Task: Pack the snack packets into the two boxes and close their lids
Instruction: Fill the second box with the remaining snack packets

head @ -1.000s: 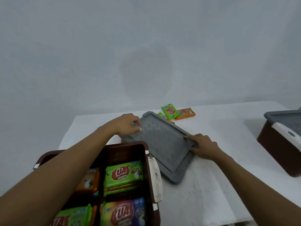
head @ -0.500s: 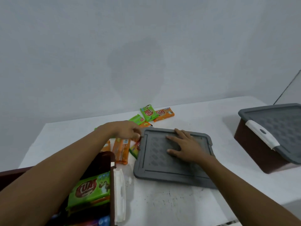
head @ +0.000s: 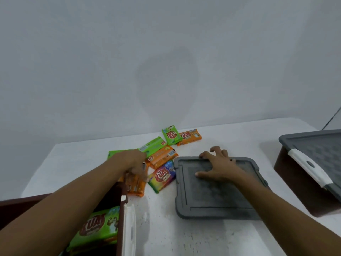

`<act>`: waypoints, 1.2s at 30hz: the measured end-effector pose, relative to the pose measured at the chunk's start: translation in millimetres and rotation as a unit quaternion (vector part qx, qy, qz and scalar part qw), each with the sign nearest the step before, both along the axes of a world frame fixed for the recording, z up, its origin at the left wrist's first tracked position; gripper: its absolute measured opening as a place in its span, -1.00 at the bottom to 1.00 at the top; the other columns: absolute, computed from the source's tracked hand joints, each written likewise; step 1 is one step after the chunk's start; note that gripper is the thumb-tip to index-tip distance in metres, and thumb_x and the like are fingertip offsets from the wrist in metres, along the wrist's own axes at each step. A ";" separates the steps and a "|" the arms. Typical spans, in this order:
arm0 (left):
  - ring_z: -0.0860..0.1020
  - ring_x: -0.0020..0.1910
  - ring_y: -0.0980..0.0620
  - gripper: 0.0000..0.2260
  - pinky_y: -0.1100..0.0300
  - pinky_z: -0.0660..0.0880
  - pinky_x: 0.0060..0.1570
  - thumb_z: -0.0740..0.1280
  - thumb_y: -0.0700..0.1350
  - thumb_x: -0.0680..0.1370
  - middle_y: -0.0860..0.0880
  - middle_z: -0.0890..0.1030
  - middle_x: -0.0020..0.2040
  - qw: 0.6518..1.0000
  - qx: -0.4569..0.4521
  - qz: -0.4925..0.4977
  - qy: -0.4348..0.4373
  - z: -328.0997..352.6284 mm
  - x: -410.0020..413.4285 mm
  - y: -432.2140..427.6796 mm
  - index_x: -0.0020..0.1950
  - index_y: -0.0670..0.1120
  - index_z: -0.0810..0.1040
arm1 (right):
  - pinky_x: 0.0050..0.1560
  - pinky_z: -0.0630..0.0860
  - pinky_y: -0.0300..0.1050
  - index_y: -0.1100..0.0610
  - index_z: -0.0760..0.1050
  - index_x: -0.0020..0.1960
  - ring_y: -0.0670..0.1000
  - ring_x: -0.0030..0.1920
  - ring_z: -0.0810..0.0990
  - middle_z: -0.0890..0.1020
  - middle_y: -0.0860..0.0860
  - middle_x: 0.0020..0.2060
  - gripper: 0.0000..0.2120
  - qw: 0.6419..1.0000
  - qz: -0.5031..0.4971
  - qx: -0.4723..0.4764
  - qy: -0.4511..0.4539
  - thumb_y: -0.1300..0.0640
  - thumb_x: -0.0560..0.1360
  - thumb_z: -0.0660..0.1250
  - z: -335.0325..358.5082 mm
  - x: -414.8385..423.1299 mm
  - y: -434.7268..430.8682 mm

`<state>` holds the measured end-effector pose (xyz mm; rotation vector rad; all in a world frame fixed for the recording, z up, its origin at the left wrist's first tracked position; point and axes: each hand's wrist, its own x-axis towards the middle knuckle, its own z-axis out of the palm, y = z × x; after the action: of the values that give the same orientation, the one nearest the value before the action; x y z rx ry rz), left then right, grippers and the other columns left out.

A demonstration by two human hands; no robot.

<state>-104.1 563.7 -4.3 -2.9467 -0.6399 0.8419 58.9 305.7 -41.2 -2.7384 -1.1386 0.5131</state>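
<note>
An open brown box (head: 123, 193) at the lower left holds a green snack packet (head: 97, 226). Its grey lid (head: 212, 196) lies flat on the white table, and my right hand (head: 219, 167) presses on it with spread fingers reaching the far edge. My left hand (head: 135, 163) is over the loose packets beside the box, fingers curled down onto an orange packet (head: 136, 186). Several more packets lie behind: a multicoloured one (head: 162, 177), an orange one (head: 162, 157), green ones (head: 153, 145) (head: 171, 134) and another orange one (head: 190, 136).
A second brown box (head: 302, 193) stands at the right with its grey lid (head: 317, 146) on and a white latch (head: 310, 167). The open box's white latch (head: 129, 228) sticks out toward the table middle. A plain wall rises behind the table.
The lid slid off the packets to the right and now lies flat. My left hand left the lid's corner and dropped onto the orange packets. My right hand moved to the lid's far edge.
</note>
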 end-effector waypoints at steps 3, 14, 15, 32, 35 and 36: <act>0.62 -0.09 -0.05 -0.33 0.16 0.58 -0.31 0.54 0.24 0.25 -0.06 0.56 0.09 0.998 -0.042 0.041 0.004 1.1 -1.8 0.4 0.19 -0.08 0.45 | 0.33 0.20 0.45 -0.24 0.21 0.29 0.13 0.40 0.18 0.27 -0.01 0.37 -0.26 1.000 0.015 -0.014 0.010 -0.36 0.24 0.46 3.8 6.2 4.8; 0.62 -0.02 -0.12 -0.63 0.04 0.56 -0.03 0.38 -0.07 0.32 -0.14 0.66 0.02 0.890 -0.376 0.229 -0.119 19.1 -10.4 20.3 0.09 -0.18 0.60 | 0.41 0.26 0.22 -0.09 0.34 0.38 0.05 0.44 0.26 0.34 -0.03 0.43 -0.54 0.975 0.206 0.053 -0.062 -0.02 0.51 0.36 21.3 -17.3 71.4; 0.63 -0.04 -0.16 -0.60 0.04 0.57 -0.05 0.33 -0.10 0.34 -0.20 0.66 0.01 0.848 -0.435 0.274 -0.128 18.4 -13.4 23.4 0.13 -0.23 0.59 | 0.39 0.30 0.15 -0.06 0.38 0.38 0.05 0.43 0.29 0.37 -0.03 0.42 -0.55 0.967 0.236 0.068 -0.065 0.07 0.52 0.35 20.9 -20.8 81.6; 0.67 -0.15 -0.08 -0.74 0.13 0.62 -0.21 0.24 -0.09 0.62 -0.24 0.68 0.05 0.777 -0.501 0.317 -0.212 29.2 -28.3 41.2 0.20 -0.22 0.55 | 0.37 0.30 0.24 -0.18 0.19 0.45 0.16 0.43 0.20 0.16 0.01 0.43 -0.25 0.968 0.247 0.016 0.025 -0.27 0.36 0.43 0.6 -21.0 126.7; 0.67 -0.04 -0.16 -0.75 0.02 0.60 -0.06 0.24 -0.06 0.61 -0.18 0.69 0.05 0.788 -0.478 0.309 -0.233 30.7 -33.0 44.7 0.18 -0.16 0.57 | 0.33 0.38 0.16 -0.16 0.20 0.48 0.14 0.38 0.31 0.22 0.04 0.41 -0.23 0.975 0.218 0.022 0.036 -0.29 0.37 0.42 3.9 -22.7 130.7; 0.66 0.01 -0.18 -0.75 -0.03 0.59 0.02 0.24 -0.06 0.61 -0.17 0.69 0.05 0.794 -0.472 0.305 -0.234 32.1 -36.6 46.5 0.18 -0.15 0.58 | 0.34 0.37 0.16 -0.14 0.19 0.49 0.14 0.38 0.32 0.24 0.04 0.42 -0.23 0.976 0.216 0.015 0.029 -0.30 0.38 0.40 4.6 -25.5 133.6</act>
<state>-140.7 610.2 27.7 -3.9732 -1.7118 0.4813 33.4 439.3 -36.7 -2.4288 -1.7186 0.6113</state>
